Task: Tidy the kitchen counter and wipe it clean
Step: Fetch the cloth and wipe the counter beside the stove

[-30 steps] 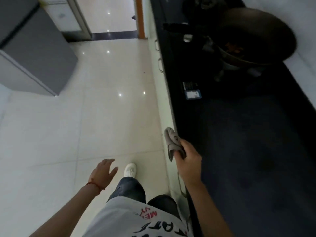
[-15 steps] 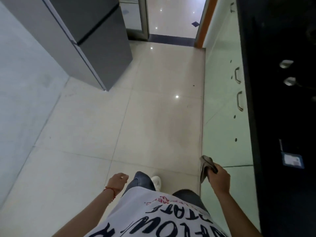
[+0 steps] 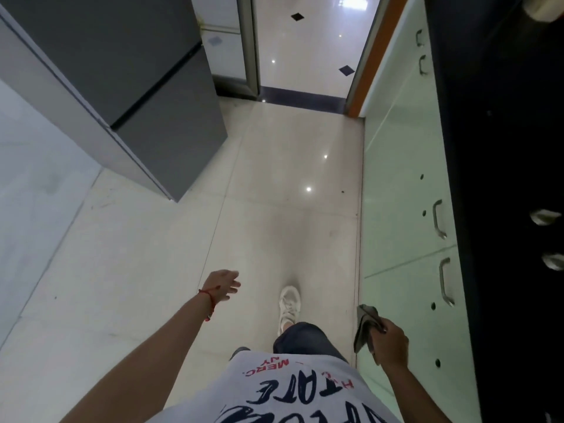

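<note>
Counter (image 3: pixel 506 166) runs dark along my right, above pale green cabinet doors (image 3: pixel 403 190) with metal handles. On my white shirt (image 3: pixel 293 395) I can read "MERC." in red; the black letters come upside down and I can't make them out whole. My right hand (image 3: pixel 392 346) grips the grey cloth (image 3: pixel 366 328), hanging near the cabinets. My left hand (image 3: pixel 222 283), clenched half a second ago, is now loose and open. Open tiled floor (image 3: pixel 274 184) stretches ahead to the doorway, with the grey fridge (image 3: pixel 128 87) at far left.
</note>
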Motion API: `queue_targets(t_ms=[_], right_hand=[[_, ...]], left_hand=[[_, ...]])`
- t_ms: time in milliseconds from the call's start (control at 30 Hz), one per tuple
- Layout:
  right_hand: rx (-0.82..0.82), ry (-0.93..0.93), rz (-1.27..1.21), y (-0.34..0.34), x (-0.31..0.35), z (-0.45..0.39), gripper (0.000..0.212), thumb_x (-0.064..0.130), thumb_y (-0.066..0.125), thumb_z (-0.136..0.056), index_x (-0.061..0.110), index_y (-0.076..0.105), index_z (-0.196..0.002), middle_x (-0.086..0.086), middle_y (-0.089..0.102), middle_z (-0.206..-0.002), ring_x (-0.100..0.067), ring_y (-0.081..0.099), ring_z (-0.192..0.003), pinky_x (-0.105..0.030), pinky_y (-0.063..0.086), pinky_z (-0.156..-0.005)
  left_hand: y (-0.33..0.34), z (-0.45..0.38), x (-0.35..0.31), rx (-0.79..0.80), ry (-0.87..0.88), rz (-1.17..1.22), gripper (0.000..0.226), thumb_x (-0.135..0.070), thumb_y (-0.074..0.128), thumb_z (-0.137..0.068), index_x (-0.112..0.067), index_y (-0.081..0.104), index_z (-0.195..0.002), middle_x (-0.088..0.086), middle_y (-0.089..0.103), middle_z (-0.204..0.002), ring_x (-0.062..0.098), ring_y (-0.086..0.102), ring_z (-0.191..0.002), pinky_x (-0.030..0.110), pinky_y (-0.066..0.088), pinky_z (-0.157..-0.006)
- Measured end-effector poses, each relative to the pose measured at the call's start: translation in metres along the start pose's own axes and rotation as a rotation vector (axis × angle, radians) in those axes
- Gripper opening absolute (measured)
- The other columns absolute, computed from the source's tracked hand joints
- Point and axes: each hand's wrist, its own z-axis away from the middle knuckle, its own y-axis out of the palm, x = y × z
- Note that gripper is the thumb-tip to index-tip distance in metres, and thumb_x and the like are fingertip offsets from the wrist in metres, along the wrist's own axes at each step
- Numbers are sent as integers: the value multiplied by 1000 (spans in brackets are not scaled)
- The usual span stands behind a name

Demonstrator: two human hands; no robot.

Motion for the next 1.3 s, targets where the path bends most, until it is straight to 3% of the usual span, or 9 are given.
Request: queue_targets(t_ms=[167, 267, 367, 600, 800, 1033, 1167, 1300], right_hand=[[53, -42, 34, -11, 91, -75, 17, 16, 52, -87, 15, 60, -72, -6, 58, -63, -26, 58, -65, -27, 40, -56], [67, -72, 24, -13, 151, -116, 20, 19, 51, -87, 16, 60, -70, -9, 62, -65, -30, 59, -66, -27, 38, -55], [81, -132, 1, -11, 207, -153, 17, 19, 52, -86, 16, 63, -73, -10, 62, -64, -29, 58, -63, -27, 39, -56], [39, -108, -21, 7, 313, -248, 14, 21, 53, -85, 19, 67, -83, -12, 66, -70, -33, 60, -69, -29, 40, -57], [6, -37, 11, 6, 373, -296, 11, 22, 55, -84, 26, 58, -74, -11, 67, -72, -32, 61, -71, -28, 40, -55], [-53, 117, -104, -3, 402, -347, 14, 28, 55, -84, 22, 67, -80, -10, 68, -71, -31, 62, -69, -31, 46, -58], [-71, 194, -137, -16, 418, -396, 15, 31, 56, -83, 23, 67, -80, -9, 69, -71, -31, 64, -68, -31, 47, -57], [-90, 238, -169, -36, 442, -447, 16, 33, 55, -83, 23, 65, -76, -11, 69, -73, -31, 64, -69, -31, 47, -59]], left_hand=[[-14, -39, -57, -20, -58, -11, 17, -23, 48, -93, -8, 54, -98, 13, 59, -95, 25, 53, -87, 32, 37, -79], [-29, -60, -82, -39, -107, -6, 18, -22, 47, -94, -6, 54, -98, 15, 58, -97, 26, 52, -88, 31, 38, -77], [-47, -85, -104, -55, -156, -11, 18, -20, 48, -94, -4, 54, -98, 16, 57, -97, 26, 50, -86, 27, 36, -67], [-96, -181, -189, -61, -251, -59, 28, -21, 48, -93, 0, 54, -110, 17, 58, -101, 28, 53, -92, 32, 37, -81], [-107, -250, -328, -24, -141, -121, 27, -23, 48, -93, -2, 58, -107, 15, 61, -97, 26, 54, -86, 29, 39, -76], [-86, -314, -495, 87, 25, -279, 18, -23, 46, -93, -9, 55, -100, 13, 60, -98, 25, 55, -90, 25, 39, -65], [-63, -359, -562, 94, 39, -343, 24, -23, 45, -94, -7, 55, -108, 13, 59, -101, 27, 54, -94, 31, 39, -80], [-39, -388, -602, 97, -8, -431, 30, -23, 44, -94, -4, 54, -115, 14, 58, -103, 27, 53, -95, 32, 38, -82]])
